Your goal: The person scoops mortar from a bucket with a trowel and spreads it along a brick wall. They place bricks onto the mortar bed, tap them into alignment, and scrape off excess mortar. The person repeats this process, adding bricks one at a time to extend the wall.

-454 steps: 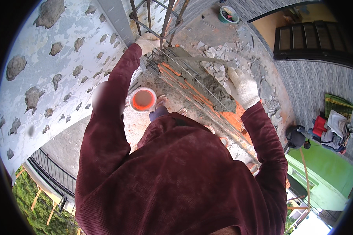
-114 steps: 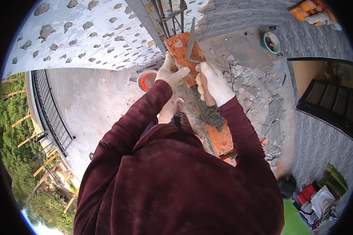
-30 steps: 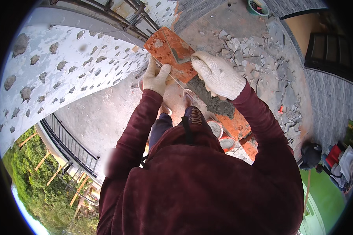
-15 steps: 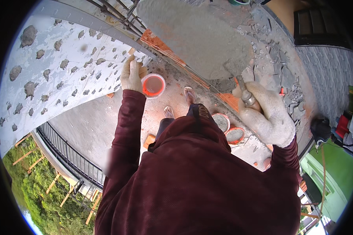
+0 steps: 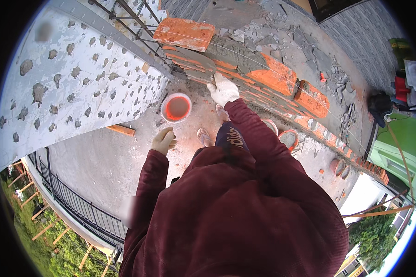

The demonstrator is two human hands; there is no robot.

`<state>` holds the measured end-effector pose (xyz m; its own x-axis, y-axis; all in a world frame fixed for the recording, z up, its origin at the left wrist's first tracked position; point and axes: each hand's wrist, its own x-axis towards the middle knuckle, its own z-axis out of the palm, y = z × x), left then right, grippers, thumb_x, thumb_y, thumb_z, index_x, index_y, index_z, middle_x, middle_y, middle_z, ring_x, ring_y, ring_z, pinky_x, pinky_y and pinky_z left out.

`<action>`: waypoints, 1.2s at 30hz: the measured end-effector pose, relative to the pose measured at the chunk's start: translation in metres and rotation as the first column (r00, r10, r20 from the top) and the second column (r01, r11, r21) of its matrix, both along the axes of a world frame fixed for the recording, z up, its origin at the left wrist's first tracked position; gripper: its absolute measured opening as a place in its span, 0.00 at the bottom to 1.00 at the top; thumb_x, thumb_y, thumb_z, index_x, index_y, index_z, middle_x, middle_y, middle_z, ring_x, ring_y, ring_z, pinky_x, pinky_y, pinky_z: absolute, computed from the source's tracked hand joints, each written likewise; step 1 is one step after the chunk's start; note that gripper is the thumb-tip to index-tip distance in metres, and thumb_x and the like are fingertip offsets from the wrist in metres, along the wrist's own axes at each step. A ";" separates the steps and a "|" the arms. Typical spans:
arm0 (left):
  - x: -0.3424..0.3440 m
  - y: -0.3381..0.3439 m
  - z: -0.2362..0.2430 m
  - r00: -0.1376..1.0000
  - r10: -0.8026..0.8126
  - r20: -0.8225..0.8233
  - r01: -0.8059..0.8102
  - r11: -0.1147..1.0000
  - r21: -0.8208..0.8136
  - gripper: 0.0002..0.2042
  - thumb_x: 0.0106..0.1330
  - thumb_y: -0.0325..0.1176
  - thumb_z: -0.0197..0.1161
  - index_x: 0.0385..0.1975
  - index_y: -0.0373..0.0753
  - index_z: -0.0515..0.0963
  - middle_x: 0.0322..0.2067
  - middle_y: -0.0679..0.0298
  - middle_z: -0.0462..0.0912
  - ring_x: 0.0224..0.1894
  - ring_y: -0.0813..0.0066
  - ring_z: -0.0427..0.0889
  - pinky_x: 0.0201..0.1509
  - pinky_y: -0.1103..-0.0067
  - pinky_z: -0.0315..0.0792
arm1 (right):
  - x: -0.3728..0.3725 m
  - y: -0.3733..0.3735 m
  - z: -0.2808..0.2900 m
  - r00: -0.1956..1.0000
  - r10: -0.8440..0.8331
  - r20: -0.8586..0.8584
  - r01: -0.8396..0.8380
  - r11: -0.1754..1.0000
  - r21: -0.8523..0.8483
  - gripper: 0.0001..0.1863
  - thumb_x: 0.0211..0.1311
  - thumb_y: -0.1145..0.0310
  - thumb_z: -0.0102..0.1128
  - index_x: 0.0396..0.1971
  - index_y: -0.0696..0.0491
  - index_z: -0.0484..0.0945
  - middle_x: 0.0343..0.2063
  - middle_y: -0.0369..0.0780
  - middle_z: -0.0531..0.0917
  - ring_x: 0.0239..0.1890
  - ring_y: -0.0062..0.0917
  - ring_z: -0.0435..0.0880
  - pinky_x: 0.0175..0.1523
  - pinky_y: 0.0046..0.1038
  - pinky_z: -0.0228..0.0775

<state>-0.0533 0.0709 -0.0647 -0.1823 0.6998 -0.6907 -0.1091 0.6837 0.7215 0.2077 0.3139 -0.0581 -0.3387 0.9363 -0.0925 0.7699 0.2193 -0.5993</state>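
My right hand (image 5: pixel 224 90), in a white work glove, is closed around the handle of a trowel, which the fingers mostly hide. The trowel's grey blade (image 5: pixel 196 65) lies against the near face of a low brick wall (image 5: pixel 245 87), just under its top. Above the blade, an orange brick (image 5: pixel 184 34) rests on the wall; two more bricks, one an orange brick (image 5: pixel 275 76) and one a smaller-looking brick (image 5: pixel 312 99), sit farther right with grey mortar around them. My gloved left hand (image 5: pixel 164 141) hangs with curled fingers, nothing visible in it, below an orange-lined bucket (image 5: pixel 176 108).
A thin string runs along the wall top. Steel rebar (image 5: pixel 131 16) stands at its left end. A white panel (image 5: pixel 88 78) dotted with mortar lumps rises at left, above a black railing (image 5: pixel 78 198). Broken tile rubble (image 5: pixel 314 57) lies beyond the wall; a round container (image 5: pixel 289 138) stands by its foot.
My right hand has brought the trowel down and left, from close in front of me to the wall face. My left hand has dropped lower. The view has shifted, uncovering the bricks.
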 end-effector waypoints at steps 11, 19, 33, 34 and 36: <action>0.043 -0.138 -0.096 0.978 -0.206 -0.043 0.163 0.872 -0.461 0.29 0.71 0.55 0.59 0.65 0.41 0.74 0.47 0.59 0.83 0.44 0.67 0.85 0.44 0.68 0.80 | 0.282 -0.175 -0.011 0.952 -0.107 0.287 0.205 0.919 -0.338 0.22 0.66 0.52 0.58 0.47 0.56 0.76 0.40 0.52 0.87 0.46 0.49 0.86 0.53 0.45 0.76; 0.192 -0.160 -0.099 0.739 -0.672 0.053 0.599 0.619 -0.508 0.53 0.63 0.70 0.59 0.79 0.38 0.49 0.72 0.40 0.64 0.74 0.51 0.66 0.75 0.68 0.62 | 0.485 -0.307 -0.148 0.800 0.014 0.600 0.458 0.632 -0.625 0.19 0.56 0.69 0.60 0.48 0.58 0.80 0.44 0.57 0.86 0.51 0.50 0.86 0.56 0.44 0.78; 0.328 -0.170 -0.191 -0.039 -0.948 -0.316 0.718 0.194 -0.668 0.46 0.60 0.60 0.69 0.75 0.45 0.61 0.74 0.45 0.57 0.76 0.37 0.54 0.77 0.49 0.54 | 0.541 -0.306 -0.355 0.737 -0.429 0.522 0.670 0.562 -0.484 0.16 0.64 0.66 0.59 0.48 0.58 0.78 0.41 0.54 0.87 0.45 0.48 0.88 0.51 0.48 0.78; 0.326 -0.166 -0.197 -0.113 -0.926 -0.360 0.739 0.164 -0.654 0.44 0.60 0.60 0.69 0.74 0.46 0.64 0.74 0.47 0.58 0.76 0.38 0.54 0.77 0.46 0.52 | 0.546 -0.305 -0.358 0.783 -0.366 0.503 0.608 0.625 -0.490 0.15 0.64 0.67 0.58 0.47 0.58 0.78 0.41 0.54 0.87 0.46 0.48 0.88 0.51 0.48 0.78; 0.325 -0.159 -0.207 -0.177 -0.899 -0.400 0.756 0.135 -0.640 0.39 0.61 0.58 0.68 0.70 0.46 0.69 0.73 0.49 0.60 0.76 0.40 0.53 0.78 0.45 0.49 | 0.547 -0.295 -0.369 0.848 -0.289 0.444 0.500 0.712 -0.492 0.14 0.64 0.68 0.57 0.47 0.58 0.78 0.41 0.55 0.87 0.46 0.48 0.88 0.50 0.48 0.79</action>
<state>0.2713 -0.0878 -0.2717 0.1269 0.5459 -0.8282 0.9908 -0.1094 0.0797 0.7544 0.0191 -0.4269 0.1974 0.7055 -0.6806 0.8669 -0.4498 -0.2148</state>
